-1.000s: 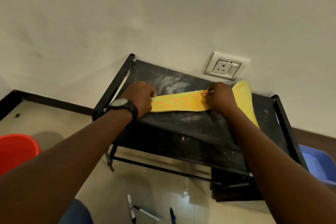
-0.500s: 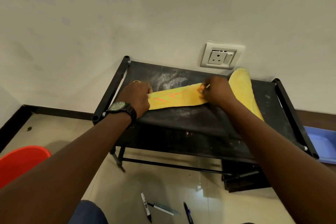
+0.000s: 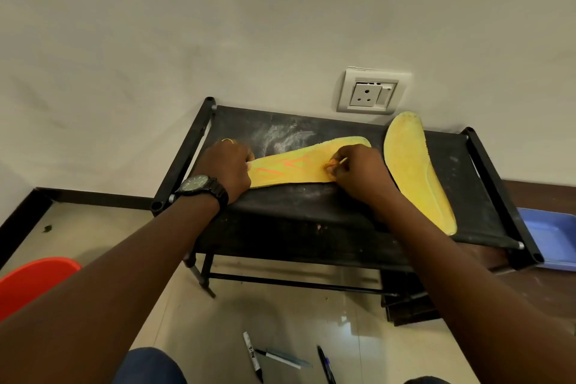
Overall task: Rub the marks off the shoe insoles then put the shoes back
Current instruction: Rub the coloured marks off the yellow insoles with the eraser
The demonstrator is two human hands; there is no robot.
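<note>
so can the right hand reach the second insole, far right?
Probably yes: the spare insole lies uncovered on the rack just beside the right hand, nothing between them. That hand is pinching a small object, though, so its fingers aren't free.

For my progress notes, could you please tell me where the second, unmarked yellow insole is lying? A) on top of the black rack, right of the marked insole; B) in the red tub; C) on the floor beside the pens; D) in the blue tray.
A: the unmarked insole lies on top of the black rack, just to the right of the marked insole.
</note>
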